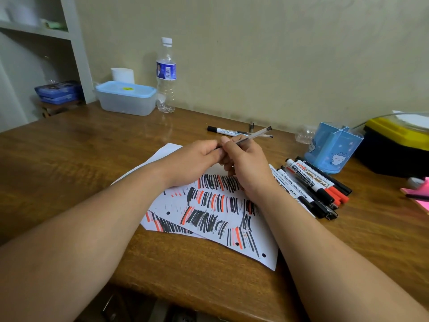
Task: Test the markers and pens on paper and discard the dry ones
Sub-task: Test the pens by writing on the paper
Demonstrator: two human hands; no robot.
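**Item under test:** a slim, clear-barrelled pen (253, 135) is being held in the air just above the far part of the paper (232, 219), its back end pointing up and away to the right. The right hand (246, 163) is gripping the barrel with fingers curled round it. The left hand (195, 159) is pinching the lower end. Both grips are closed on the same pen. The tip is lying hidden between the two hands, so it cannot be told whether a cap is on or coming off.

**Judgement:** the step in hand appears to be readying this pen for a trial stroke. The barrel is looking thin, so any pull by the left hand should be running straight along it, not bending it. The paper is carrying dense black and red strokes across its middle and near part, while bare white is showing at the far left corner. The stroke is best placed there, so a faint line is not being mistaken for old ink. Several short strokes are advisable before calling the pen dry.

**Surroundings:** whiteboard markers (308, 182) are lying bunched at the paper's right edge. A marker and thin pens (222, 130) are lying apart towards the wall, possibly the rejects. A blue holder (332, 147) is standing behind the bunch on the worktop (92, 159).
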